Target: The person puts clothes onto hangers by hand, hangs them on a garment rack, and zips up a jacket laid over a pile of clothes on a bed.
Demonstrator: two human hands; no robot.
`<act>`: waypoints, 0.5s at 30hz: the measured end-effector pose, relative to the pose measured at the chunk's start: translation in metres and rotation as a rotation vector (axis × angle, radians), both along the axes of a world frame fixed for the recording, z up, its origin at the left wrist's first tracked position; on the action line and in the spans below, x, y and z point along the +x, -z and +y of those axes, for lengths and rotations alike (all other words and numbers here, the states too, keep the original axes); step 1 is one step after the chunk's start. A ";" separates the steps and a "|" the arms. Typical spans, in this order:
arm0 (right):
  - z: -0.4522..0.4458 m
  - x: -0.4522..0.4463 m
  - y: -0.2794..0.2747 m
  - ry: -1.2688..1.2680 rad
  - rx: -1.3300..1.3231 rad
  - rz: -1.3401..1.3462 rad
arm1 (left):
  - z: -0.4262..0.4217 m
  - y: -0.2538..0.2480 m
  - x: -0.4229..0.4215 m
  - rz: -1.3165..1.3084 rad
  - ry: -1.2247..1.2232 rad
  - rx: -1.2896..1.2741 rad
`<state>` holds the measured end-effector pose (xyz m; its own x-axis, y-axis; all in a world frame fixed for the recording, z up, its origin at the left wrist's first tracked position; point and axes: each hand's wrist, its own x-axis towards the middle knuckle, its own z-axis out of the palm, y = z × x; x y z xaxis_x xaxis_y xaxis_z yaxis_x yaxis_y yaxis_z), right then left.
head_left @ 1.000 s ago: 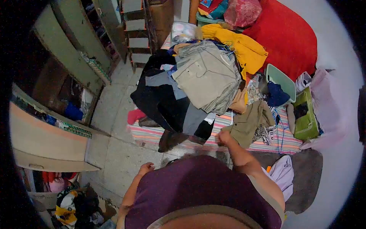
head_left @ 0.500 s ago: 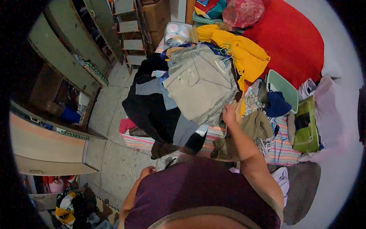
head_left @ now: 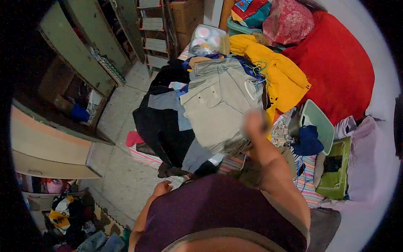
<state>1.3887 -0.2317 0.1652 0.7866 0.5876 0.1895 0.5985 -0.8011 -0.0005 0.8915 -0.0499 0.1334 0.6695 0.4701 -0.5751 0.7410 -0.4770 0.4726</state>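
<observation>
My right hand (head_left: 255, 124) is over the right edge of a pale beige shirt (head_left: 214, 111) that lies on a heap of clothes; a blur covers its fingers, so its grip cannot be made out. Below that wrist is an olive-brown garment (head_left: 285, 157), partly hidden by my forearm. My left hand (head_left: 163, 187) hangs low beside my body over the floor, fingers loosely curled, apart from the clothes. Black clothing (head_left: 157, 126) and a grey piece (head_left: 197, 155) lie left of the shirt. White and green hangers (head_left: 252, 90) rest near its upper right.
A yellow garment (head_left: 279, 69) and large red cloth (head_left: 336, 63) lie behind. At right are a pale green basket (head_left: 322, 115) and a green bag (head_left: 336, 168). A stepladder (head_left: 154, 44) and open cupboards (head_left: 69, 46) stand left. More clothes (head_left: 69, 214) are piled at lower left.
My right hand has moved up from the bed's front edge to the shirt's right side. The olive-brown garment has shifted toward me. The view has moved; my left hand stays low by my body.
</observation>
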 end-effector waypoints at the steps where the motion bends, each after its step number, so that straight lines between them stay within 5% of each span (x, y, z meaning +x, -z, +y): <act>1: -0.003 0.002 0.004 -0.033 -0.038 0.006 | -0.002 -0.006 0.007 0.031 -0.027 -0.026; 10: -0.048 -0.010 0.027 -0.090 -0.153 0.047 | 0.004 0.002 0.043 -0.007 0.058 -0.026; 13: -0.080 -0.006 0.105 -0.059 -0.148 0.091 | 0.011 0.015 0.050 -0.051 0.124 -0.017; 15: -0.103 -0.037 0.069 -0.100 0.163 0.260 | 0.014 0.034 0.055 -0.100 0.163 0.001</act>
